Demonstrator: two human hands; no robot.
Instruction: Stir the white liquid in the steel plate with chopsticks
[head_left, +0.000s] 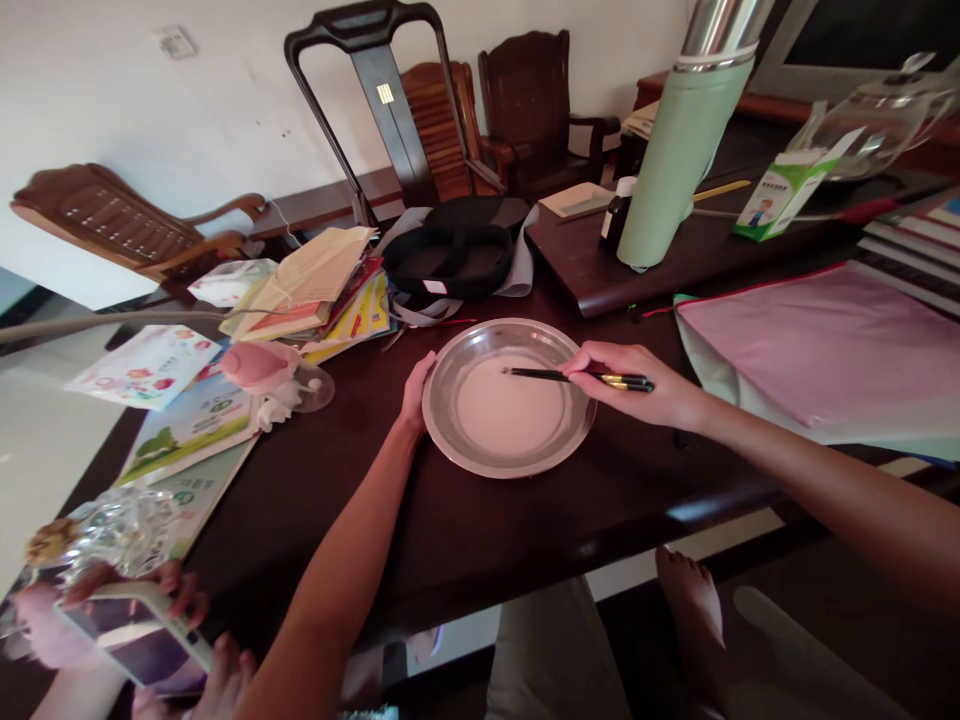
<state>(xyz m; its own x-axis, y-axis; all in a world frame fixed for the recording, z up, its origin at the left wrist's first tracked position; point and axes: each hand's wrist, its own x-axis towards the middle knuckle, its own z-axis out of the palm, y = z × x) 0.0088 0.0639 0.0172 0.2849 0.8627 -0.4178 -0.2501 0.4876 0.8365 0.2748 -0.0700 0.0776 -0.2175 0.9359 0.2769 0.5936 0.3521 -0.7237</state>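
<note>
A round metal plate (pixel 450 440) holding pale white liquid sits on the dark wooden table (pixel 525 520). My left hand (pixel 415 392) grips the plate's left rim. My right hand (pixel 637 385) is closed around black chopsticks (pixel 555 375) with gold ends. Their tips reach over the plate's upper middle, at or just above the liquid.
A green thermos (pixel 679 150) and a small dark bottle (pixel 616 215) stand behind the plate, a black tray (pixel 450 260) further left. Books and papers (pixel 315 290) pile at left, a pink folder (pixel 825 345) at right. Another person's hands hold a phone (pixel 135 630) at bottom left.
</note>
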